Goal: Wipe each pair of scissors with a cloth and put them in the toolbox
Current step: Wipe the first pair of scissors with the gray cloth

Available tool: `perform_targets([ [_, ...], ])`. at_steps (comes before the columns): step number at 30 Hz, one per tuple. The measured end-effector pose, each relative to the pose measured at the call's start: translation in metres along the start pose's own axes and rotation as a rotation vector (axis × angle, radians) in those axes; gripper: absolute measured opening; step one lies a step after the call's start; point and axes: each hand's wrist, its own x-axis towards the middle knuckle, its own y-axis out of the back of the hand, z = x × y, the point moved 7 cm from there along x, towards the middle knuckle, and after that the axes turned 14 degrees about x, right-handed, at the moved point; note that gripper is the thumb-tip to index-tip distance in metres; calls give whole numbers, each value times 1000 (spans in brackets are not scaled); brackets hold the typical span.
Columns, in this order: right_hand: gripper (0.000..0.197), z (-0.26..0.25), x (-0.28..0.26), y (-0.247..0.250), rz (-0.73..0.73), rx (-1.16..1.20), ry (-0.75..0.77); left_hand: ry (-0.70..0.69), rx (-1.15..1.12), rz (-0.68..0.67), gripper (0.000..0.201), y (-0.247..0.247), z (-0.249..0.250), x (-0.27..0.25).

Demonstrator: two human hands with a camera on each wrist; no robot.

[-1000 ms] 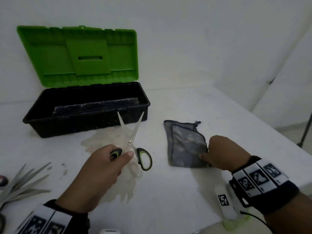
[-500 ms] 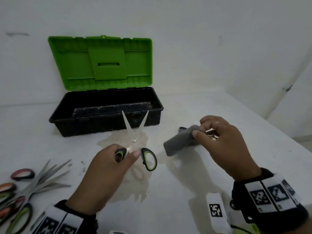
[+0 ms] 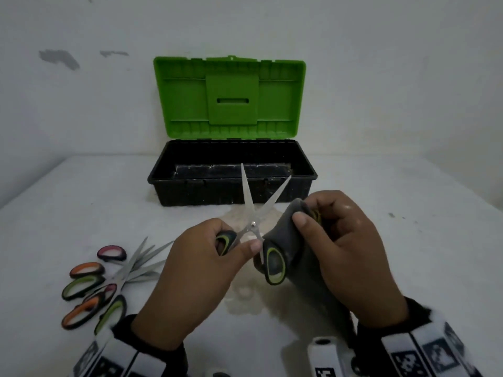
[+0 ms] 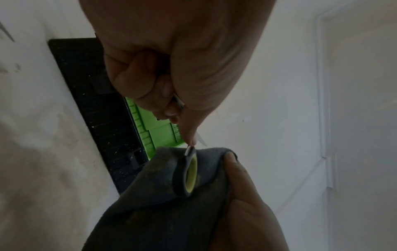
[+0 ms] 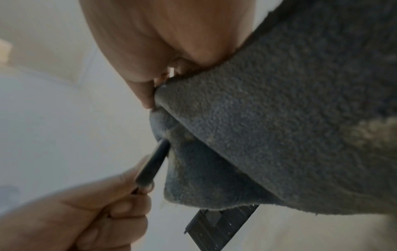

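Head view: left hand (image 3: pixel 201 270) grips scissors (image 3: pixel 251 227); right hand (image 3: pixel 351 257) clutches cloth (image 3: pixel 288 240) against handle.

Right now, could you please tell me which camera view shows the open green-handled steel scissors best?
The head view: the green-handled steel scissors show whole, blades spread, one handle gripped by the left hand, the other against the grey cloth. The left wrist view shows one handle loop edge-on; the right wrist view, a blurred sliver.

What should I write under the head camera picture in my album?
Left hand holds open scissors; right hand brings the grey cloth.
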Motion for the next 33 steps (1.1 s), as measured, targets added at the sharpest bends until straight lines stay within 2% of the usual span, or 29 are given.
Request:
perform_targets([
  [2, 17, 0, -1, -10, -14, -34, 15, 6, 5, -1, 33, 1, -2, -1],
  [5, 23, 7, -3, -24, -56, 56, -84, 8, 38, -6, 33, 3, -4, -3],
  [11, 20, 2, -3, -35, 2, -54, -28, 21, 56, -28, 35, 6, -5, -4],
  [19, 21, 5, 0, -33, 148, -128, -53, 11, 83, -17, 35, 9, -5, -6],
  [23, 19, 2, -1, -40, 79, -124, -43, 15, 129, -19, 34, 12, -6, -6],
  [27, 19, 7, 4, -28, 174, -109, -64, -14, 120, -8, 37, 13, -5, -6],
  [31, 19, 6, 0, -38, 105, -109, -76, -17, 117, 1, 36, 14, -8, -5],
  [33, 19, 8, 1, -36, 127, -111, -83, -26, 114, -2, 37, 14, -9, -5],
])
